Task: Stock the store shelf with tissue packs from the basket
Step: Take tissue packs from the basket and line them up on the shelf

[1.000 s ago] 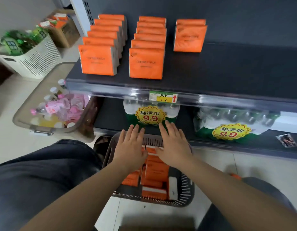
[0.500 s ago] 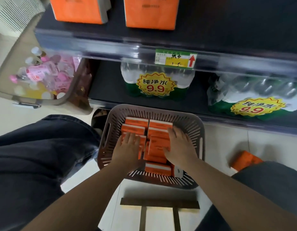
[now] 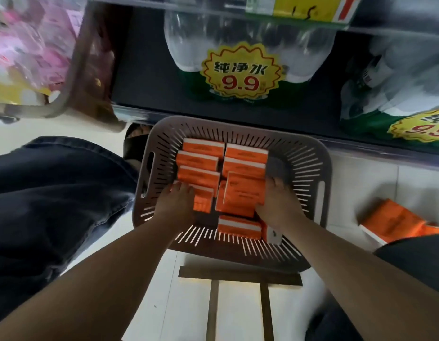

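A brown slotted basket [image 3: 321, 166] sits low in front of me, holding several orange tissue packs [image 3: 203, 149] stood on edge in two rows. My left hand [image 3: 175, 205] is inside at the left, fingers curled down over one orange pack [image 3: 203, 201]. My right hand [image 3: 275, 205] is at the right, gripping the side of a flat, tilted orange pack [image 3: 245, 189] that lies on top of the others. The upper shelf with the stocked packs is out of view.
Shrink-wrapped water bottles with 9.9 price stickers [image 3: 243, 57] fill the dark lower shelf behind the basket. A clear bin of pink bottles [image 3: 29, 45] stands at left. One loose orange pack [image 3: 390, 222] lies on the floor at right. A wooden frame [image 3: 238, 276] shows below the basket.
My view has tipped down from the shelf to the basket. Both hands have dropped into the basket and closed on packs; the right-hand pack now lies tilted on top.
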The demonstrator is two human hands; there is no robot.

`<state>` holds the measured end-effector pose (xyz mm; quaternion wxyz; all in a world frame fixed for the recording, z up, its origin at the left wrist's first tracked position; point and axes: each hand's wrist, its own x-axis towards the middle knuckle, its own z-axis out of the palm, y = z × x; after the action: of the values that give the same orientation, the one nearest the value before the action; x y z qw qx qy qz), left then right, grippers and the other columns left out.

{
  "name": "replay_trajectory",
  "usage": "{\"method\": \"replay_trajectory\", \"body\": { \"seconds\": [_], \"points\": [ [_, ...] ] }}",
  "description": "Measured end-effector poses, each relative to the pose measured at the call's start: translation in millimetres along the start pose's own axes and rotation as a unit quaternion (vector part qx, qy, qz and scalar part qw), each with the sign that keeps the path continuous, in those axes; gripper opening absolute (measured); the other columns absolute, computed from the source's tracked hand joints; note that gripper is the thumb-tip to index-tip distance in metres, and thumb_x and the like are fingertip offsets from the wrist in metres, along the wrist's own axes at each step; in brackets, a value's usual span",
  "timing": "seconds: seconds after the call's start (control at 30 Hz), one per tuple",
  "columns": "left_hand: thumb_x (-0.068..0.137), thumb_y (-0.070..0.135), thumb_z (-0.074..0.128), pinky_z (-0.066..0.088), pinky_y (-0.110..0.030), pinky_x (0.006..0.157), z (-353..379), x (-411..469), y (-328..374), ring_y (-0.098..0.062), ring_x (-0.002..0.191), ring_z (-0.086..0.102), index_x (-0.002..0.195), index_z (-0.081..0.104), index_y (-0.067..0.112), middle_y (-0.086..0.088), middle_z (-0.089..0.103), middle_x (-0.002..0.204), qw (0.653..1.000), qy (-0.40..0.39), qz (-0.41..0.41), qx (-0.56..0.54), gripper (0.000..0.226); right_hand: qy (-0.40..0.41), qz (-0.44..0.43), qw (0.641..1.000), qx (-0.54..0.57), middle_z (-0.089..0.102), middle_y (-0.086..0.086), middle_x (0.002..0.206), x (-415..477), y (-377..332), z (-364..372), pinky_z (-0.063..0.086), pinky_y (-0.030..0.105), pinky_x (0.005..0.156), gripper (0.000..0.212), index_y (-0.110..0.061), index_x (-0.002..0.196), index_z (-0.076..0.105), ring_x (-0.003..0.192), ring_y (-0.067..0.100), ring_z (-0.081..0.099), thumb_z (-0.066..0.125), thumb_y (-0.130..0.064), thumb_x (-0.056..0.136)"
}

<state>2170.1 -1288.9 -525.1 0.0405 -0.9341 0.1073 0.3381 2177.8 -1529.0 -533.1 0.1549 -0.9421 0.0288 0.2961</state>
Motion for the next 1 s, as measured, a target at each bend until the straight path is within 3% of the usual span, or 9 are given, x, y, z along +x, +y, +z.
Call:
{"method": "replay_trajectory", "body": {
  "seconds": [0.27,0.6,0.73,0.9,1.0],
  "points": [
    [0.086,0.024,0.056,0.035,-0.037,0.101,9.8,23.4,-12.0,-0.021,0.122,0.048,0.132,0.046,0.019,-0.002,0.048,0.131,0.999,-0.006,0.004,0.046,0.047,0.0,0.013,0.998,0.063,0.053,0.004,0.121,15.6,2.9,3.7,0.053,0.038,0.085,0.028,-0.021,0.119,0.05,0.099,0.017,0.058,0.056,-0.023,0.091],
    [0.091,0.022,0.053,0.038,-0.038,0.1,11.4,40.9,-9.8,-0.023,0.123,0.045,0.125,0.054,0.016,-0.006,0.046,0.132,0.993,-0.041,0.016,0.112,0.035,-0.004,0.03,0.998,0.059,0.047,0.006,0.128,31.0,14.0,15.3,0.047,0.026,0.075,0.033,-0.02,0.122,0.049,0.091,0.012,0.054,0.056,-0.018,0.09],
    [0.092,0.022,0.052,0.04,-0.038,0.101,8.4,41.4,-10.0,-0.023,0.124,0.045,0.126,0.053,0.016,-0.006,0.046,0.132,0.993,-0.054,0.013,0.108,0.034,-0.007,0.023,0.998,0.059,0.049,0.005,0.124,32.0,16.5,15.5,0.04,0.023,0.067,0.031,-0.019,0.117,0.051,0.083,0.007,0.045,0.06,-0.018,0.088],
    [0.089,0.021,0.056,0.042,-0.036,0.097,0.2,34.5,-11.7,-0.021,0.122,0.048,0.127,0.051,0.018,-0.004,0.048,0.132,0.993,-0.065,0.017,0.098,0.038,-0.022,-0.009,0.996,0.091,0.052,0.001,0.114,25.2,15.6,4.0,0.041,0.022,0.067,0.025,-0.02,0.11,0.053,0.083,0.008,0.051,0.061,-0.017,0.086],
    [0.089,0.022,0.057,0.046,-0.035,0.09,-9.9,27.4,-12.4,-0.021,0.112,0.058,0.122,0.053,0.018,-0.002,0.057,0.124,0.995,-0.061,0.019,0.079,0.034,-0.028,-0.005,0.993,0.114,0.054,-0.005,0.098,19.7,13.6,-7.7,0.037,0.018,0.06,0.018,-0.022,0.102,0.053,0.078,0.007,0.052,0.062,-0.018,0.087]
  ]
}}
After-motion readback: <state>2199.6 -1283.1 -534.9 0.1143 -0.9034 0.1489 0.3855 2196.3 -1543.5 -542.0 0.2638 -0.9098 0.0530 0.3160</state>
